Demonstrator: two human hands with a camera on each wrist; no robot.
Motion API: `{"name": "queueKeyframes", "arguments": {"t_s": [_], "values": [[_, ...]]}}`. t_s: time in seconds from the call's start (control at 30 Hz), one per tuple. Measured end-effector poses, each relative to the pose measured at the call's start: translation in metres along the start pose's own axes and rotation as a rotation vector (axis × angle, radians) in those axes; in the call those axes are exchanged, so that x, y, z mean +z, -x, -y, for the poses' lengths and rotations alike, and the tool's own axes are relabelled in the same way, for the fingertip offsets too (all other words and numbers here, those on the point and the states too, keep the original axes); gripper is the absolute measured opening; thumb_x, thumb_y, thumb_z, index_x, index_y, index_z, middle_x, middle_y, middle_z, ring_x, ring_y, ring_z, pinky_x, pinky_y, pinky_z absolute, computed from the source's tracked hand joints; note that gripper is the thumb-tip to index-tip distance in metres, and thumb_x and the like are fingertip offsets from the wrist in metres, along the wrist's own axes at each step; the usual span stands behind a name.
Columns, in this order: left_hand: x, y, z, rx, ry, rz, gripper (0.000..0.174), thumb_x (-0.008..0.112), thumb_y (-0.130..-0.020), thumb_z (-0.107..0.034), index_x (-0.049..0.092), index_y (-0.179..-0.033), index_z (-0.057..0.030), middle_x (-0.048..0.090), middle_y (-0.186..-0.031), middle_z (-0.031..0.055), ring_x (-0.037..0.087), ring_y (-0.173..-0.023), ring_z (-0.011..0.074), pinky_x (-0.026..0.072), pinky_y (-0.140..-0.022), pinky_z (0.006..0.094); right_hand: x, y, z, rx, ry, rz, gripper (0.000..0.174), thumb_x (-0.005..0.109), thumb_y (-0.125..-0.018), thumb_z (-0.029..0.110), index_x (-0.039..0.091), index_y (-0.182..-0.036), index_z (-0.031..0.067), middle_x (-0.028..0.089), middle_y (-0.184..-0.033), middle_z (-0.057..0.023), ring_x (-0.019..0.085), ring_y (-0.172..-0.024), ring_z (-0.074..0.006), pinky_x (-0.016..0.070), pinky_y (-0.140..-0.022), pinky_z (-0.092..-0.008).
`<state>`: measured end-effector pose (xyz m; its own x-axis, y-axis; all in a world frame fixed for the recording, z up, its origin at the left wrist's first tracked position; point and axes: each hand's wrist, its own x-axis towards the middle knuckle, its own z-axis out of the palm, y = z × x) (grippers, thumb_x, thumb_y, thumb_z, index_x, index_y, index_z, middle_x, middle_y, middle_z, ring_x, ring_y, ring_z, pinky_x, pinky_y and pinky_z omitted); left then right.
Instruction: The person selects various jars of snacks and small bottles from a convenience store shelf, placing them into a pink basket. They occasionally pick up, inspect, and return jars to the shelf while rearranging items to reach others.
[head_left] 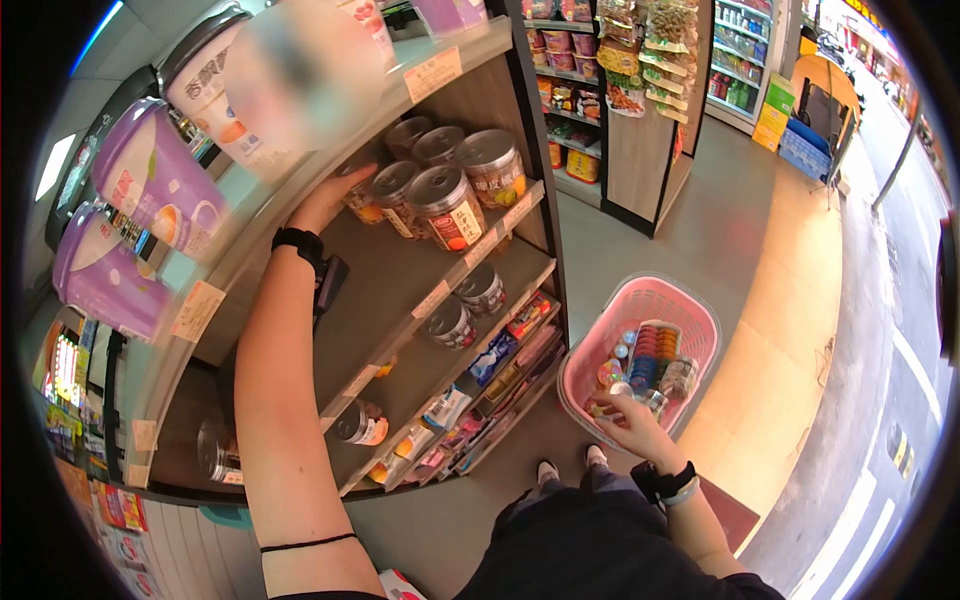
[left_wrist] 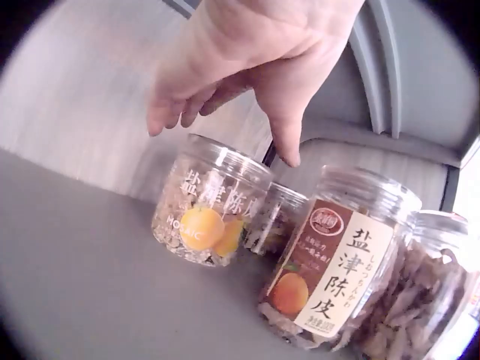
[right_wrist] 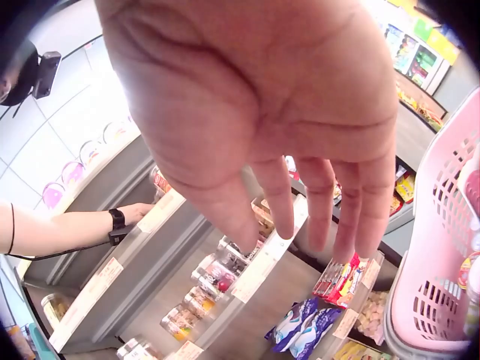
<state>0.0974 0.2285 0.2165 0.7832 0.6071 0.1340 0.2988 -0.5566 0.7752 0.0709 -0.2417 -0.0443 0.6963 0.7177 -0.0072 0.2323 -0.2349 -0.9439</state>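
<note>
My left hand (head_left: 325,200) reaches onto the upper shelf beside several lidded clear jars (head_left: 447,208). In the left wrist view the hand (left_wrist: 259,64) is just above a jar with an orange printed on it (left_wrist: 201,206), thumb and fingers apart; whether a fingertip touches the lid is unclear. A jar with a brown and cream label (left_wrist: 330,262) stands in front. Over the near rim of the pink basket (head_left: 705,300) hangs my right hand (head_left: 637,432). Its fingers point down and lie relaxed in the right wrist view, where the hand (right_wrist: 262,120) holds nothing visible.
Jars and packaged items lie in the basket on the floor. Lower shelves carry more jars (head_left: 450,325) and bagged snacks (head_left: 447,407). Large purple and white tubs (head_left: 160,175) line the top shelf. A snack display (head_left: 640,130) stands beyond the shelf end.
</note>
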Motion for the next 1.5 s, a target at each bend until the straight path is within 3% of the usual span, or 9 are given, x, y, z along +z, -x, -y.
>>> {"name": "queueKeyframes", "arguments": {"t_s": [0.1,0.23,0.37,0.43,0.53,0.8,0.97,1.17,1.5], "values": [[0.015,-0.015,0.006,0.007,0.016,-0.049,0.063,0.073,-0.078,-0.021,0.043,-0.128,0.0025,0.053,-0.121,0.0149,0.051,-0.113,0.0203,0.0398,-0.095,0.0313,-0.003,0.009,-0.004,-0.01,0.025,-0.038,0.035,0.065,-0.082,0.015,0.057,-0.113,0.0013,0.062,-0.098,-0.0146,0.063,-0.086,-0.0247,0.0506,-0.073,-0.0326],[0.003,-0.03,0.019,0.031,0.034,0.074,0.077,0.074,-0.076,-0.023,0.033,-0.134,0.0065,0.048,-0.127,0.0212,0.055,-0.108,0.0272,0.0448,-0.09,0.0331,-0.007,0.019,-0.024,0.104,0.059,-0.036,0.037,0.063,-0.081,0.015,0.057,-0.114,0.0007,0.062,-0.098,-0.0192,0.063,-0.089,-0.0298,0.0492,-0.077,-0.0349],[-0.007,-0.023,0.023,0.06,-0.459,-0.101,0.07,0.067,-0.08,-0.031,0.04,-0.125,0.0148,0.054,-0.119,0.0268,0.059,-0.104,0.0296,0.049,-0.082,0.0313,-0.01,0.021,-0.072,0.117,0.225,0.118,0.049,0.063,-0.079,0.024,0.052,-0.121,-0.0009,0.058,-0.111,-0.0245,0.057,-0.101,-0.038,0.0449,-0.088,-0.0409],[-0.011,-0.014,0.018,0.0,-0.604,-0.1,0.066,0.062,-0.08,-0.038,0.046,-0.124,0.0087,0.058,-0.115,0.0252,0.06,-0.102,0.0306,0.0523,-0.075,0.0342,-0.002,0.023,-0.096,0.166,0.308,0.244,0.054,0.063,-0.08,0.025,0.048,-0.124,-0.0017,0.056,-0.116,-0.0251,0.054,-0.106,-0.0375,0.0431,-0.092,-0.0405],[-0.012,0.018,-0.002,-0.202,-0.637,-0.027,0.059,0.057,-0.077,-0.044,0.052,-0.127,-0.0133,0.062,-0.113,0.014,0.062,-0.097,0.0268,0.0549,-0.063,0.0405,0.007,0.016,-0.122,0.193,0.329,0.333,0.059,0.063,-0.079,0.031,0.046,-0.125,-0.002,0.054,-0.12,-0.025,0.052,-0.109,-0.0379,0.0419,-0.094,-0.0412],[-0.005,0.09,-0.043,-0.274,-0.537,0.208,0.064,0.058,-0.079,-0.051,0.052,-0.126,-0.0083,0.06,-0.114,0.0118,0.061,-0.096,0.0221,0.0537,-0.059,0.0325,0.02,-0.009,-0.122,0.243,0.302,0.551,0.06,0.063,-0.078,0.034,0.047,-0.124,-0.0031,0.055,-0.115,-0.0265,0.054,-0.107,-0.0381,0.0431,-0.091,-0.0406],[0.003,0.104,-0.051,-0.161,-0.372,0.32,0.079,0.063,-0.079,-0.049,0.039,-0.134,0.0018,0.051,-0.125,0.0177,0.058,-0.102,0.0201,0.0523,-0.057,0.0287,0.03,-0.011,-0.137,0.013,0.301,0.385,0.048,0.063,-0.081,0.03,0.05,-0.117,0.0008,0.059,-0.104,-0.0253,0.057,-0.097,-0.0391,0.0445,-0.083,-0.0412],[0.021,0.114,-0.068,-0.065,-0.38,0.339,0.074,0.062,-0.082,-0.047,0.042,-0.133,0.0024,0.051,-0.125,0.0159,0.057,-0.1,0.0176,0.0489,-0.053,0.0243,0.023,-0.011,-0.129,0.059,0.308,0.462,0.061,0.062,-0.081,0.035,0.047,-0.126,-0.0026,0.055,-0.117,-0.0258,0.054,-0.108,-0.0377,0.0424,-0.093,-0.0387],[0.031,0.113,-0.066,-0.043,-0.445,0.24,0.068,0.06,-0.081,-0.05,0.051,-0.125,0.0022,0.056,-0.114,0.0158,0.06,-0.087,0.0171,0.049,-0.049,0.0249,0.017,-0.005,-0.107,0.144,0.292,0.464,0.06,0.061,-0.082,0.034,0.047,-0.126,-0.0034,0.054,-0.121,-0.0245,0.052,-0.111,-0.0363,0.0418,-0.094,-0.0388]]}}
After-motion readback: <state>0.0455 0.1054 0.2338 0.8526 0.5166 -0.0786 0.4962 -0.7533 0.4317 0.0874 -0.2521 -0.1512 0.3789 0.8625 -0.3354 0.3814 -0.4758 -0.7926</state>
